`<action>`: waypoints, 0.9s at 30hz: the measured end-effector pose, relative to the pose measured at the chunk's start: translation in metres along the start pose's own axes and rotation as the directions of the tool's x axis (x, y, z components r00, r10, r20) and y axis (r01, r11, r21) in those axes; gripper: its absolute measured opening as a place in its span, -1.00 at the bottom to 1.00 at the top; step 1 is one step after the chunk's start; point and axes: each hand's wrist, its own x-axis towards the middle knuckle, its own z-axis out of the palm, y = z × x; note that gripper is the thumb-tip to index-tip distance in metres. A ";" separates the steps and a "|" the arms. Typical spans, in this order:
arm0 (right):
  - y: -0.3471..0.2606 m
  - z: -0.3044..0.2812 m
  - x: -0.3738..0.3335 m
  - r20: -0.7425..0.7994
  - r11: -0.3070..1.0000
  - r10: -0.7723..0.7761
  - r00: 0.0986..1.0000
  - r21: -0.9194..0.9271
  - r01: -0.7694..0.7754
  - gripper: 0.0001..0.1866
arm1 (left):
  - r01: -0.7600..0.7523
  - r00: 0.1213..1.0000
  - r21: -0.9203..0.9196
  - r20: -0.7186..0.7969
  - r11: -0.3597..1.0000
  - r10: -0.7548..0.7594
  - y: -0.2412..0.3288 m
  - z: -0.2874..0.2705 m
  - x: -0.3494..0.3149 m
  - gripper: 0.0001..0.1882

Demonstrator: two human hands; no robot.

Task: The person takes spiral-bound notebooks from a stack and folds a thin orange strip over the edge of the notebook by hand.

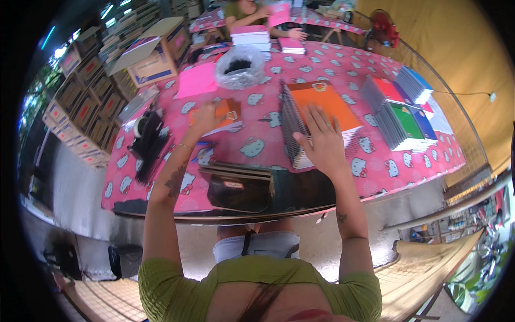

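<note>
My right hand (324,140) lies flat, fingers stretched out, on top of a thick stack of orange spiral notebooks (317,96). The black coils of that stack face left. My left hand (205,117) is closed at the left side of a small orange notebook (229,110), which lies on a low pile with white page edges. The fingertips there are partly hidden and slightly blurred. Between my forearms, near the front edge, stands a black box-like holder (236,188). Blue pens (204,144) lie close to my left wrist.
A black tape dispenser (147,134) stands at the left. Stacked coloured spiral notebooks (402,121) are on the right. Farther back are a clear plastic bag (240,67), pink sheets (197,79) and a cardboard box (155,56). Across the table another person (247,13) handles pink-covered books.
</note>
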 end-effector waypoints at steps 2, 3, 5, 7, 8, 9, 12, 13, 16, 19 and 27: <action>0.005 0.006 -0.003 0.051 0.999 0.021 0.998 -0.032 -0.019 -0.35 | -0.038 0.997 0.102 0.068 0.994 0.031 -0.033 0.026 -0.042 -0.57; 0.007 0.010 -0.003 0.073 0.999 0.029 0.997 -0.039 -0.026 -0.36 | -0.055 0.994 0.161 0.105 0.985 0.039 -0.048 0.033 -0.061 -0.59; -0.008 0.006 0.001 -0.018 0.999 0.014 1.000 0.042 -0.013 -0.40 | -0.076 0.995 0.190 -0.048 0.979 0.086 -0.063 0.047 -0.085 -0.63; -0.034 -0.016 0.006 -0.089 0.992 0.003 0.996 0.123 0.008 -0.42 | -0.029 0.993 0.154 -0.112 0.988 0.047 -0.055 0.046 -0.087 -0.66; -0.046 -0.022 0.003 -0.113 0.947 -0.005 0.994 0.318 0.040 -0.43 | 0.030 0.996 0.109 -0.092 0.994 -0.020 -0.050 0.036 -0.081 -0.68; -0.055 -0.023 -0.006 -0.062 0.883 0.006 0.998 0.468 0.024 -0.41 | 0.075 0.995 0.058 -0.066 0.995 -0.071 -0.034 0.024 -0.069 -0.69; -0.080 -0.005 -0.016 -0.039 0.699 0.090 0.995 0.714 -0.035 -0.34 | -0.026 0.943 0.278 -0.313 0.960 0.116 0.043 -0.062 -0.036 -0.75; -0.084 0.010 -0.016 -0.105 0.730 0.160 0.982 0.682 -0.046 -0.33 | -0.115 0.936 0.185 -0.310 0.976 0.168 0.073 -0.092 -0.033 -0.72; -0.078 0.055 -0.037 0.063 0.466 0.365 0.929 0.852 -0.241 -0.29 | -0.290 0.924 -0.021 -0.267 0.957 0.274 0.135 -0.154 -0.052 -0.65; -0.071 0.075 -0.069 0.355 0.175 0.352 0.866 0.884 -0.433 -0.29 | -0.394 0.910 -0.116 -0.191 0.912 0.368 0.154 -0.168 -0.074 -0.57; -0.084 0.075 -0.083 0.139 0.081 0.415 0.899 0.979 -0.189 -0.27 | -0.387 0.921 -0.202 -0.134 0.899 0.366 0.164 -0.173 -0.078 -0.75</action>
